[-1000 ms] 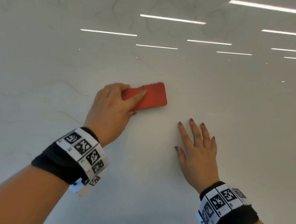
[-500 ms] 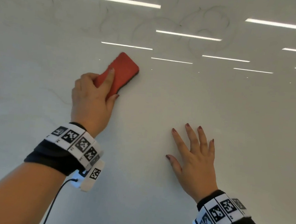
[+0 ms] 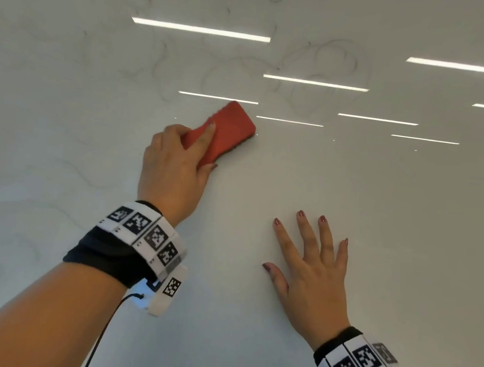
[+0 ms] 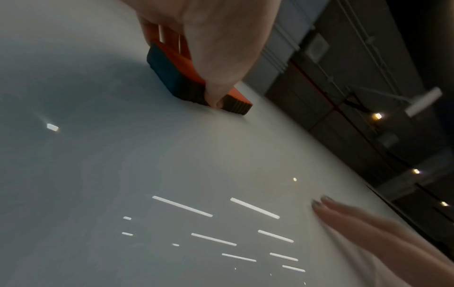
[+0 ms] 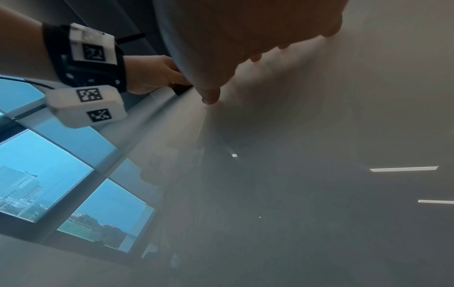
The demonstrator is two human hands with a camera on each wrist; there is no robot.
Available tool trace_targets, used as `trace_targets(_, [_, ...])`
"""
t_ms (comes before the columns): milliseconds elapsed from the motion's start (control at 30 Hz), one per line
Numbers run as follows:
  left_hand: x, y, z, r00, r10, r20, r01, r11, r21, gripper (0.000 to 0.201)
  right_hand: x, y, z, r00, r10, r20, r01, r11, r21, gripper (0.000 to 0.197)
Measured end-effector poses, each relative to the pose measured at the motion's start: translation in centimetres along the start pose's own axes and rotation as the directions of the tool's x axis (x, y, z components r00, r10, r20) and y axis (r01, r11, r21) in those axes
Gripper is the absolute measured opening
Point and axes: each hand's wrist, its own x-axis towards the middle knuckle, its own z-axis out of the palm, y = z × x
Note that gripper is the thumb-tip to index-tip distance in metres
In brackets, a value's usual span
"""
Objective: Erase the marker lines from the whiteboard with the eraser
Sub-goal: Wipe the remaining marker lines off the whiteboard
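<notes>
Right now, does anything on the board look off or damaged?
Nothing damaged. The left hand grips the red eraser flat on the whiteboard; the right hand rests open. Faint marker lines remain above the eraser, unerased.

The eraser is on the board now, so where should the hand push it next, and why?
Probably up and a little to the right. The left hand grips the red eraser flat on the whiteboard, and faint curly marker lines remain just above it. The right hand lies flat, out of the way.
</notes>
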Motion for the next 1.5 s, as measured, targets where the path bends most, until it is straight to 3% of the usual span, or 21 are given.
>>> trace_targets(200, [0.3,1.5,0.5,0.999,-0.034,-0.011,0.034,0.999,0.005,0.060,0.0,-0.3,0.3,1.000,0.000,0.002,0.000,1.000,0.000,0.063])
trace_targets(433, [-0.9,6.9,2.4,0.987,0.159,0.017,-0.159,0.987,-0.022,0.060,0.0,-0.7,0.4,1.000,0.002,-0.019,-0.002,1.000,0.008,0.062])
trace_targets(600, [2.4,7.9,2.1,0.963,0.268,0.029,-0.268,0.964,-0.004,0.058,0.0,-1.0,0.3,1.000,0.017,-0.006,-0.017,1.000,0.014,0.062])
trace_targets(800, [7.7,3.3,0.0,0.996,0.084,0.036,-0.084,0.996,0.012,0.059,0.3,-1.2,0.1,0.999,0.037,-0.023,-0.036,0.999,0.034,0.062])
trace_targets(1033, [6.8,1.1,0.1,0.998,0.061,-0.017,-0.061,0.998,-0.005,0.058,3.8,-2.0,-0.5,0.995,0.052,-0.090,-0.049,0.998,0.041,0.061])
trace_targets(1300, [2.6,5.2,2.0,0.955,0.295,-0.037,-0.296,0.955,-0.028,0.059,5.8,-2.6,-0.7,0.986,0.086,-0.145,-0.080,0.996,0.048,0.062])
trace_targets(1500, [6.4,8.3,2.3,0.938,0.346,-0.004,-0.346,0.938,-0.019,0.058,5.7,-2.5,-0.7,0.986,0.081,-0.146,-0.073,0.996,0.055,0.061])
